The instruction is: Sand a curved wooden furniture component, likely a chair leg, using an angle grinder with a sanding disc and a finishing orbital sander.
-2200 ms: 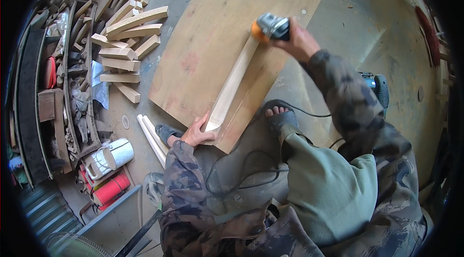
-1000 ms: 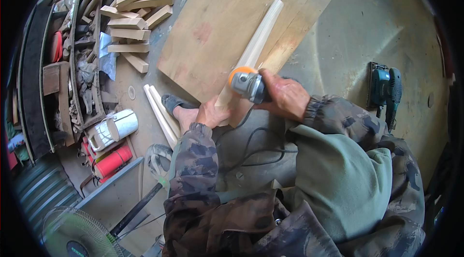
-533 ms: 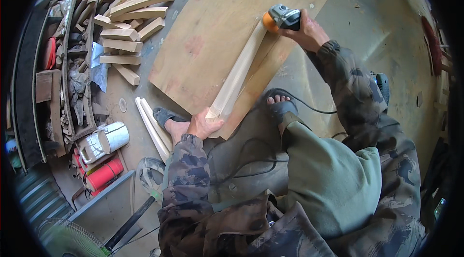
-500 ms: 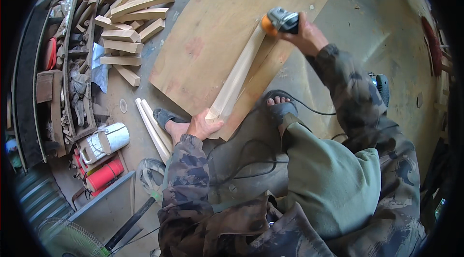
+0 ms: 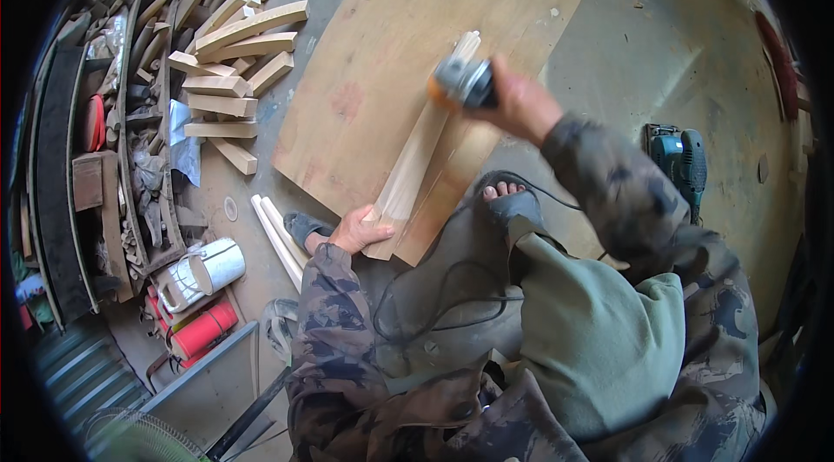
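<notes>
A long, tapered wooden leg lies on a plywood board, its narrow end pointing away from me. My left hand is closed round the wide near end. In my right hand is an angle grinder, grey and black with an orange disc. The disc sits over the leg's upper part, and the narrow tip shows beyond it. Motion blurs the tool and the right hand slightly; whether the disc touches the wood cannot be told.
Pale wooden blocks are piled at the left, beside a rack of scraps. Two tapered legs lie near my left foot. A white can and a red cylinder stand lower left. A green sander lies right; a black cord loops between my feet.
My right hand has drawn the grinder from the leg's far tip back toward me and left along the wood. My left hand still holds the near end. The view has shifted slightly.
</notes>
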Action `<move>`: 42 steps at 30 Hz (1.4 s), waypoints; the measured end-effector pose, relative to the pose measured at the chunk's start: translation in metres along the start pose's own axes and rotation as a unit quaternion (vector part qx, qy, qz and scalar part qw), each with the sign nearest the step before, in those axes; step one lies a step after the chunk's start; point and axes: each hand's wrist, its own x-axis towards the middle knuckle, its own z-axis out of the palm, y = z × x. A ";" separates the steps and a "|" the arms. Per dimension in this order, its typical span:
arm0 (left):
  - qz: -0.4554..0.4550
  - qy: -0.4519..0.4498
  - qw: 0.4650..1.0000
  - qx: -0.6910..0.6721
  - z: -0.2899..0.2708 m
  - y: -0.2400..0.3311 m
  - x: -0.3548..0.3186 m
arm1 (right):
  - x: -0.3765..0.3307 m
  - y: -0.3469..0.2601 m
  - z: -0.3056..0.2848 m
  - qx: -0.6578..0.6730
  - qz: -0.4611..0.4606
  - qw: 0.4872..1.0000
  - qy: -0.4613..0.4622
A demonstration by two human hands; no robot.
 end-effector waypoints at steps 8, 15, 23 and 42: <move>-0.015 0.006 1.000 -0.001 -0.007 -0.009 -0.001 | 0.007 -0.007 0.002 0.014 0.020 0.999 0.021; -0.003 0.090 0.996 -0.016 -0.028 -0.053 0.007 | -0.054 -0.062 0.058 0.049 -0.114 0.982 -0.139; 0.015 0.139 0.984 0.113 -0.014 -0.051 0.007 | 0.062 0.024 -0.040 -0.028 0.085 0.994 0.059; 0.100 0.179 0.945 0.254 0.056 -0.017 -0.048 | -0.089 -0.053 0.017 0.114 -0.049 0.981 -0.151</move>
